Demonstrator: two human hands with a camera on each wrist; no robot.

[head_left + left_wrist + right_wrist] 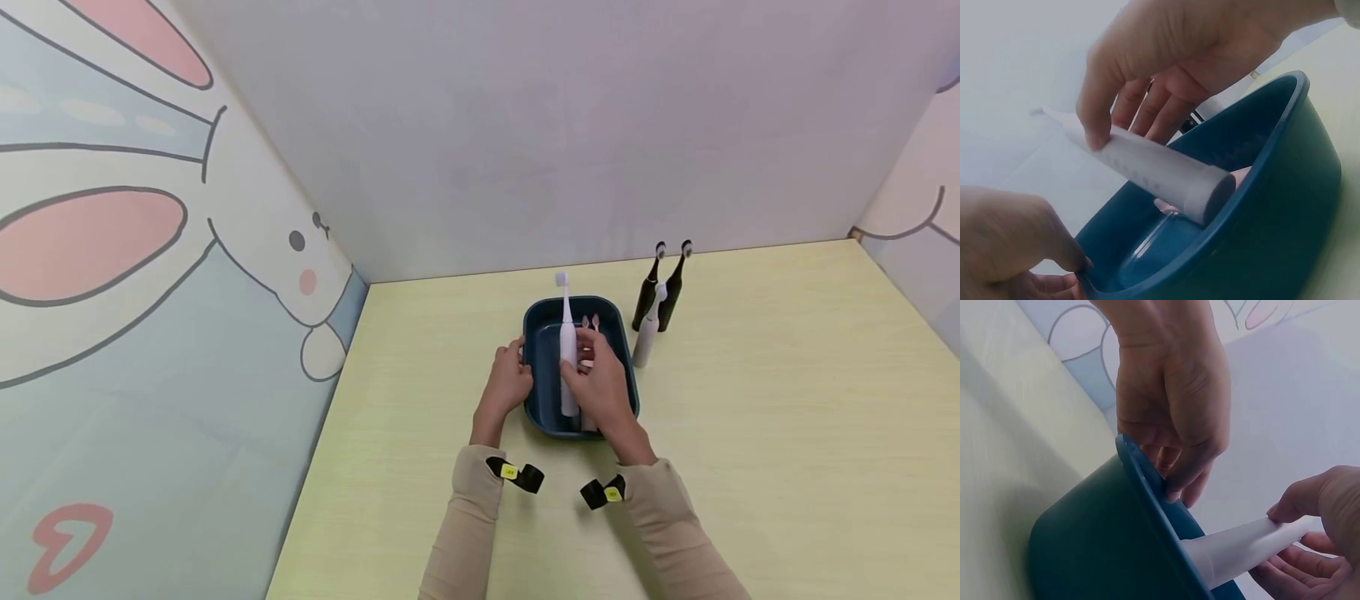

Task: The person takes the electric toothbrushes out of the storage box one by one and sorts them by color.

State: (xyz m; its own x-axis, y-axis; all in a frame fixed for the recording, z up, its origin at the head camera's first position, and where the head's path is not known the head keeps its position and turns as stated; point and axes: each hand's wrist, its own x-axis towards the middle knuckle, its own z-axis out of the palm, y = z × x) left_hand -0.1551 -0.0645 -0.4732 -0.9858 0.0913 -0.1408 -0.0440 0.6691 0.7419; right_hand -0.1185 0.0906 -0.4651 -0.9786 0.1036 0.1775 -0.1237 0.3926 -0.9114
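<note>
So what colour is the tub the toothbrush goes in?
Dark blue tub, clearest in the head view.

Smooth, slightly glossy dark blue plastic for the tub [537, 333] at centre frame, with a soft sheen along its rim. Matt white plastic on the toothbrush [567, 350] held over it, pale and even, with a duller grey end cap in the left wrist view. Glossy black plastic on the two dark toothbrushes [660, 292] at upper right of centre. Pale yellow-green table [787, 417] with faint wood grain, matt. Soft beige knit cloth on the sleeves [468, 533] at bottom.
</note>
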